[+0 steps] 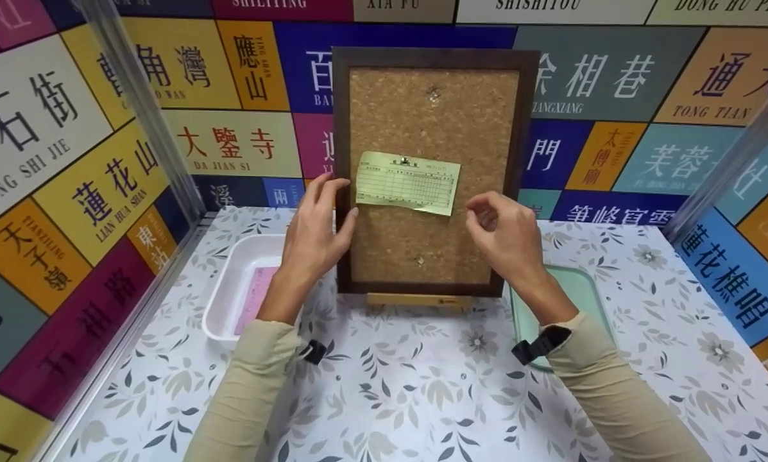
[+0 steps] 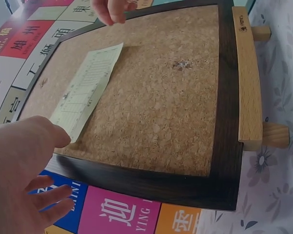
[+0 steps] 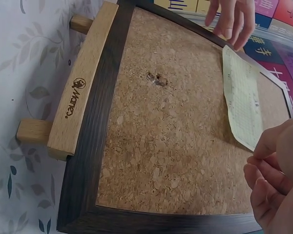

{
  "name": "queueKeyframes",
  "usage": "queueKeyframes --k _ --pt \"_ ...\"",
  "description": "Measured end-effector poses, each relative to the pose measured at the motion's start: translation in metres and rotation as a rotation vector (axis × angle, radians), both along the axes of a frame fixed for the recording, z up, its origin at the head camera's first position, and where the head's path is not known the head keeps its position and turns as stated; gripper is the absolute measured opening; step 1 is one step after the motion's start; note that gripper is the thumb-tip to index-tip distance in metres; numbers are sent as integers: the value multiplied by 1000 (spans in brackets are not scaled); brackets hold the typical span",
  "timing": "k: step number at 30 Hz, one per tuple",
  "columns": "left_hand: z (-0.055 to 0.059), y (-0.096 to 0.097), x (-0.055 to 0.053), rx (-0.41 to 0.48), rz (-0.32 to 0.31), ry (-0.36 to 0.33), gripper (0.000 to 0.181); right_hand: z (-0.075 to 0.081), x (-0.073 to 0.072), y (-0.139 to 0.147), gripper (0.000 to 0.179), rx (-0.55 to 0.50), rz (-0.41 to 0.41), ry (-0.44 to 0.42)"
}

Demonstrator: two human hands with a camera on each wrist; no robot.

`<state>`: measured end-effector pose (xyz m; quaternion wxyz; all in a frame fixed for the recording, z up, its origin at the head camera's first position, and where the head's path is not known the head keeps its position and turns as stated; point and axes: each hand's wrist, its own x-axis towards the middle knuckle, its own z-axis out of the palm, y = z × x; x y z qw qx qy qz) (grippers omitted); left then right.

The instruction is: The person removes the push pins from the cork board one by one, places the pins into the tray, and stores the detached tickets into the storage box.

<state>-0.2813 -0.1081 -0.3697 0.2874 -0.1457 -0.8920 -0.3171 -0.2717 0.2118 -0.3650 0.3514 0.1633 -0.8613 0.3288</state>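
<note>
A pale green printed slip (image 1: 408, 183) hangs slightly tilted on a framed cork board (image 1: 384, 250). A small metallic fastener (image 1: 405, 160) sits at the slip's top middle. My left hand (image 1: 316, 221) is at the board's left edge, fingers spread. In the left wrist view its thumb (image 2: 62, 136) lies at the slip's near corner; contact is unclear. My right hand (image 1: 509, 234) is just right of the slip, fingers curled and thumb meeting index finger. Beside the slip's corner in the right wrist view, those fingertips (image 3: 251, 165) show nothing between them.
The board leans on a wooden stand (image 1: 419, 299). At left, a white tray (image 1: 217, 301) contains a pink paper (image 1: 255, 298); a green tray (image 1: 589, 292) lies at right, partly behind my forearm. Worn shiny patches (image 1: 434, 94) mark the cork. Sign-covered panels (image 1: 679, 154) surround the floral tabletop (image 1: 409, 385).
</note>
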Motion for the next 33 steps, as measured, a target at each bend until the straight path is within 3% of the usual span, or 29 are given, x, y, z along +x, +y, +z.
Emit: queueKeyframes --k 16,23,33 --pt "0 6 -12 52 35 62 32 10 -27 -37 17 77 23 -28" --pt "-1 8 -16 74 36 74 19 16 -33 -46 19 62 38 -36" --pt "-2 13 -19 77 36 86 17 22 -43 -59 19 27 86 -30"
